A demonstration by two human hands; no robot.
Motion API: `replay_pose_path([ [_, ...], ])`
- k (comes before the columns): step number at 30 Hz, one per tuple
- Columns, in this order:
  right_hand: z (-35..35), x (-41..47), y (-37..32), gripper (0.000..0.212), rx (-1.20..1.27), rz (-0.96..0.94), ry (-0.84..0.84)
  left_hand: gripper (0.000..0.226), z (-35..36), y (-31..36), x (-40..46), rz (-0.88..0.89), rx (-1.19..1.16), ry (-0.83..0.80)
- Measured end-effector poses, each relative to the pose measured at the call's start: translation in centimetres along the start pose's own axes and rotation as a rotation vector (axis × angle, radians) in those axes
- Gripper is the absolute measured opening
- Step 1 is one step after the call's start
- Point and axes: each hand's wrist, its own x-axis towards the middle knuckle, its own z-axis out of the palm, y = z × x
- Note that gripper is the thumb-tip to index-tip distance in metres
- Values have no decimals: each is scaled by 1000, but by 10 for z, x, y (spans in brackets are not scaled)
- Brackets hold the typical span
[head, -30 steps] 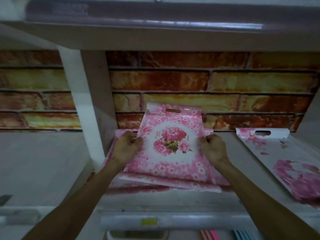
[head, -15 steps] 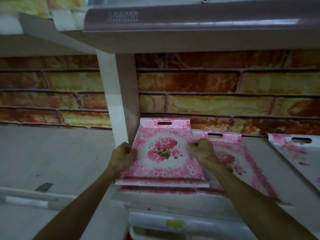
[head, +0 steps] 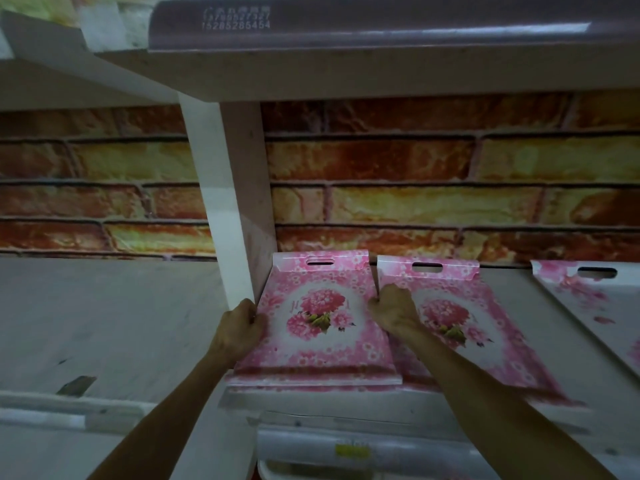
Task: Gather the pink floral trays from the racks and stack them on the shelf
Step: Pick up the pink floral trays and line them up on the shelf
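A pink floral tray (head: pixel 322 327) lies on top of a small stack of like trays at the left end of the shelf (head: pixel 346 403), tight against the white upright. My left hand (head: pixel 239 329) grips its left edge and my right hand (head: pixel 393 311) grips its right edge. A second pink floral tray (head: pixel 478 327) lies flat just to the right, partly under my right forearm. A third tray (head: pixel 595 299), whiter with pink blooms, lies at the far right.
The white upright post (head: pixel 232 209) stands right beside the stack. A brick-pattern wall (head: pixel 415 174) closes the back. Another shelf board (head: pixel 346 77) hangs low overhead. A bare grey shelf (head: pixel 104 327) stretches to the left.
The tray in both hands went from raised and tilted down onto the stack, and slid left against the post. The view shifted, bringing the tray to the right into sight.
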Motion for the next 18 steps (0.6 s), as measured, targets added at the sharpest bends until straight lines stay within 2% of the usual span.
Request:
replay_pose_path([
  [5, -2, -1, -1, 28, -182, -128, 57, 21, 2, -2, 1, 9, 49, 4],
  [9, -2, 1, 2, 38, -308, -154, 45, 19, 3, 2, 0, 26, 70, -8],
  [12, -7, 4, 5, 36, -263, -170, -18, 19, 2, 3, 1, 31, 110, -37],
  [15, -23, 3, 13, 36, -194, -221, -62, 29, -4, 2, 4, 22, 284, -93],
  [18, -47, -5, 29, 40, -139, -273, 4, 32, -15, 10, 3, 42, 425, 12],
])
